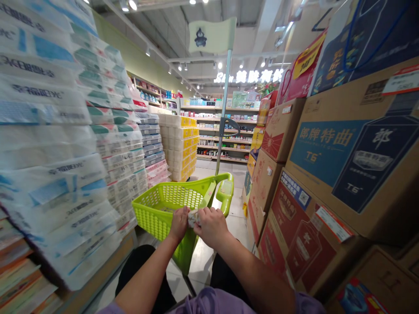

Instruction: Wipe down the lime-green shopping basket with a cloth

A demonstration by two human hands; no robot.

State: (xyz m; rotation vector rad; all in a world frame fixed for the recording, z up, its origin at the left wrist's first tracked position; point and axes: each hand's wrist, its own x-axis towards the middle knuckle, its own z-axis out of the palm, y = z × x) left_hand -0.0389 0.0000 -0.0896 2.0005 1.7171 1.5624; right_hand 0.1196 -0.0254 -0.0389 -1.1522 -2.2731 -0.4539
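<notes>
Head view shows the left hand (pixel 179 223) and the right hand (pixel 212 222) close together, pinching a small whitish packet (pixel 194 217) between them; the left has its thumb and bent fingers at one end, the right curls over the other. What the packet contains cannot be told. It is held at the near edge of a green basket (pixel 151 223), which has perforated walls and a rounded handle (pixel 225 188) at its right end. Behind the handle a pale pole (pixel 225 96) rises to a cream flag (pixel 212 35) bearing a dark bear figure, with a grey hook (pixel 222 127) partway up. Along the left edge of the floor (pixel 234 205) stand tall stacks of tissue packs (pixel 59 100), with yellow-and-white packs (pixel 179 146) farther off. Along its right edge, cartons (pixel 327 144) are piled up, some with price tags (pixel 334 223). Filled shelves (pixel 209 117) line the floor's far edge, below a lit sign (pixel 250 76). Black-clad knees (pixel 141 272) flank the basket's lower part.
</notes>
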